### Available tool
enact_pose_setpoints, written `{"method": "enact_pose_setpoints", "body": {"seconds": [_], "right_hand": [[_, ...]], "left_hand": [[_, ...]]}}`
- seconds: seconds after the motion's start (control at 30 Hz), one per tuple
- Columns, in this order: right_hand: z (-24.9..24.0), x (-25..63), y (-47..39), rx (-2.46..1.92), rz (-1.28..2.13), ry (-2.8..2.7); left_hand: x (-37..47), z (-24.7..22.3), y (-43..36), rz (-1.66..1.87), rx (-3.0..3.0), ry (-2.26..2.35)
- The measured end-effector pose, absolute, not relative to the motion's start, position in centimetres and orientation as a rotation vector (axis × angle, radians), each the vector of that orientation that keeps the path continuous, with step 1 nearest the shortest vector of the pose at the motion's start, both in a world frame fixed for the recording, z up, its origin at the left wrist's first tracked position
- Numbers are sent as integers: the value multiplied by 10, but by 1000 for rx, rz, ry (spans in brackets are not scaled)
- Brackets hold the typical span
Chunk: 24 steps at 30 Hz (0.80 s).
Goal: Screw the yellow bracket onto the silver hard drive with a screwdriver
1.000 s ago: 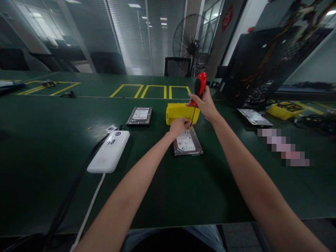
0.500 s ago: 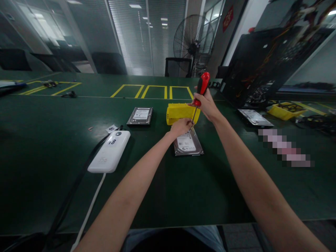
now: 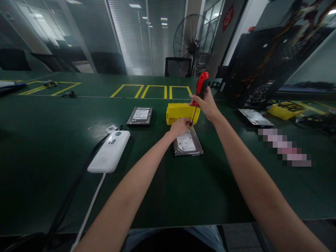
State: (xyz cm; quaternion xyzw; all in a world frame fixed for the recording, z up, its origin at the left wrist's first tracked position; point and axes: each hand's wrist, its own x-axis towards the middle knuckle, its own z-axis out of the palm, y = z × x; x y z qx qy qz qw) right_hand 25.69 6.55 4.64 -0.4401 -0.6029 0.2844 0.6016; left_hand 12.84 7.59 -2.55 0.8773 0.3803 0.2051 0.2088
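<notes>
A red and black screwdriver (image 3: pixel 202 85) points down in my right hand (image 3: pixel 206 104), its fingers wrapped round the handle. The shaft reaches the far end of a hard drive (image 3: pixel 187 142), which lies label up on the green table (image 3: pixel 162 189). My left hand (image 3: pixel 181 126) covers the drive's far left part, its fingers closed near the screwdriver's tip. Whether they pinch the shaft or some small part there, I cannot make out. Just behind both hands is a yellow plastic bin (image 3: pixel 181 112).
Another hard drive (image 3: pixel 140 116) lies to the left, beyond a white power bank (image 3: pixel 110 152) with a cable. On the right are a third drive (image 3: pixel 255 117), a yellow tray (image 3: pixel 286 110) of small parts and a large black computer case (image 3: pixel 252 70).
The screwdriver's handle has turned within my right hand and leans slightly further left. My left hand and the hard drive stay in place.
</notes>
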Motion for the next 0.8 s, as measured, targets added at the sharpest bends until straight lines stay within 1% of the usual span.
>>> {"method": "enact_pose_setpoints", "body": {"seconds": [0.27, 0.53, 0.8], "right_hand": [[43, 260, 71, -968, 763, -1401], [45, 259, 69, -1007, 582, -1438], [50, 257, 63, -1053, 543, -1502]], "left_hand": [[128, -25, 75, 583, 2425, 1053], [127, -24, 74, 555, 2440, 1077], [127, -25, 75, 542, 2444, 1087]]}}
